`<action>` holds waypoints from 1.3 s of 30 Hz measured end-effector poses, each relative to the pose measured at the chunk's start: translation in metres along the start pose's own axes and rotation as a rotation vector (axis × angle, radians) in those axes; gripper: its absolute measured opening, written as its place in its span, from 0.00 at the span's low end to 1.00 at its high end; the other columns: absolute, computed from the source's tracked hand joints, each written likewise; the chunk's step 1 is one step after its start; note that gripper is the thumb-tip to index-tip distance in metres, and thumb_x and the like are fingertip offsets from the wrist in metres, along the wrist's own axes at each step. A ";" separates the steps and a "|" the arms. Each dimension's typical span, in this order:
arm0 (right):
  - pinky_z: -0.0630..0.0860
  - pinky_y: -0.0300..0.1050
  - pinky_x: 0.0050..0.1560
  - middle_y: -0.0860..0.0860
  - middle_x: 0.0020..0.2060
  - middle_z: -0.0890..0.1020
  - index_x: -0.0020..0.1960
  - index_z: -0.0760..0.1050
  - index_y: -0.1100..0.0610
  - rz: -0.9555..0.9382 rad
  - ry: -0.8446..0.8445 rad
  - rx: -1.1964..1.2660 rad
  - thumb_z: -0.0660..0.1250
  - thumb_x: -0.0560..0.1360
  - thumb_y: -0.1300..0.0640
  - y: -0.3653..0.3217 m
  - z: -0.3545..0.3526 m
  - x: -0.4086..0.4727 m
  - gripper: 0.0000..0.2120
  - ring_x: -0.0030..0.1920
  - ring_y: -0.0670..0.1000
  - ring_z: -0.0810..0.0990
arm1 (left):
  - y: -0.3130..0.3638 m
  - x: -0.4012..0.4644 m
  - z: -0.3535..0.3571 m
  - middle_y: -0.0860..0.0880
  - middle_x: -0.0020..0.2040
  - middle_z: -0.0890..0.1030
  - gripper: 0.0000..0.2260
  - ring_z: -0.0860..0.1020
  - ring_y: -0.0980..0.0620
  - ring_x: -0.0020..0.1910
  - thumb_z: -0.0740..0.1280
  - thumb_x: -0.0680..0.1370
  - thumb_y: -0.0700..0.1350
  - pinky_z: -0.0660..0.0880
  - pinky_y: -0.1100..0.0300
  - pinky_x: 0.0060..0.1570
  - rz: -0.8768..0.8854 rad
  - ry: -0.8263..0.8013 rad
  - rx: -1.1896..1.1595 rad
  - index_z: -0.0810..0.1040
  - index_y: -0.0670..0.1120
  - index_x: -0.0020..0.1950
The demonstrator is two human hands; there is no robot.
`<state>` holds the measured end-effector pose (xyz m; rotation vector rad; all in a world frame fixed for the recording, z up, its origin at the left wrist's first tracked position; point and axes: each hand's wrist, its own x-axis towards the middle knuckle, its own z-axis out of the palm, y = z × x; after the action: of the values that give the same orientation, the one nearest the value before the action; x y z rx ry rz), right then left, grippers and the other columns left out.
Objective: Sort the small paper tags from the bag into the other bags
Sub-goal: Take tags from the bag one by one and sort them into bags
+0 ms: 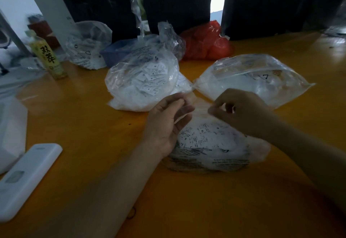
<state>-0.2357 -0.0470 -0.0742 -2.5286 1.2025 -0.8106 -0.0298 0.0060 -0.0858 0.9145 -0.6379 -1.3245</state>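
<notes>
Nearest you on the orange tabletop (84,125) lies the clear, crinkled plastic bag of small printed paper tags (209,142). Your left hand (166,123) and right hand (241,112) both pinch its thin film at the mouth, fingers curled on the plastic. Expect it light, limp and slippery; the tags look loose and likely to spill. Keep hold of the rim, not the belly. Two fuller clear tag bags (142,80) (250,78) sit just beyond.
</notes>
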 end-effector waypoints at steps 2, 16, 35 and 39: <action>0.69 0.34 0.38 0.37 0.41 0.79 0.43 0.77 0.43 0.159 0.154 0.051 0.66 0.79 0.42 0.016 -0.008 0.006 0.08 0.39 0.37 0.78 | 0.001 -0.001 0.001 0.45 0.47 0.88 0.08 0.88 0.52 0.43 0.69 0.81 0.36 0.80 0.64 0.32 0.004 -0.003 -0.001 0.85 0.46 0.50; 0.73 0.45 0.43 0.52 0.44 0.85 0.52 0.82 0.58 0.492 -0.032 -0.135 0.70 0.79 0.45 0.061 -0.010 0.072 0.15 0.42 0.51 0.80 | 0.000 -0.005 0.003 0.44 0.50 0.88 0.08 0.87 0.51 0.45 0.69 0.80 0.35 0.79 0.63 0.30 0.017 -0.025 0.036 0.82 0.44 0.57; 0.74 0.48 0.57 0.53 0.60 0.83 0.66 0.79 0.55 0.149 0.118 -0.293 0.59 0.83 0.60 0.044 -0.006 0.039 0.15 0.59 0.56 0.80 | -0.001 0.000 0.000 0.38 0.50 0.87 0.09 0.88 0.44 0.46 0.69 0.77 0.29 0.83 0.65 0.38 -0.007 -0.036 -0.127 0.81 0.35 0.56; 0.64 0.34 0.47 0.45 0.44 0.77 0.50 0.80 0.52 -0.239 0.137 -0.203 0.65 0.78 0.52 0.009 -0.015 0.012 0.06 0.47 0.47 0.73 | -0.004 0.003 0.000 0.37 0.52 0.87 0.07 0.88 0.41 0.46 0.70 0.76 0.29 0.83 0.62 0.41 -0.002 -0.024 -0.130 0.85 0.38 0.46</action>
<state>-0.2436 -0.0610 -0.0611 -2.8644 1.0840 -0.9752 -0.0317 0.0034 -0.0898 0.7946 -0.5625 -1.3646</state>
